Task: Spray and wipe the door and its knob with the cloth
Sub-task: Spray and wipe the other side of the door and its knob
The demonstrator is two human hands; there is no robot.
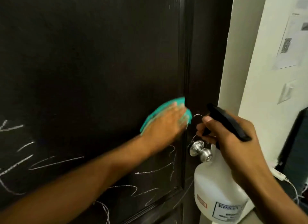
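Filling nearly the whole view, the dark door stands scrawled with white chalk marks across its lower half, while the upper panel looks mostly free of them, so the wiping seems partly done. Next in size, the left hand lies flat with fingers spread on the teal cloth, pressing it against the panel beside the raised moulding; a flat palm puts broad pressure on the chalk. The cloth and fingers are blurred, so it is probably mid-stroke, though the direction cannot be told. Off to the right, the right hand grips the neck of the white spray bottle, fingers curled round the black trigger head, nozzle aimed toward the door's edge strip, where a few scribbles remain just above the knob. Held that close, it is ready to wet the next patch. The silver knob sits just below and between the two hands, with the bottle hanging right beside it, likely crowding any wipe there. Beyond the pale door frame, a wall carries a taped paper sheet and a light switch.
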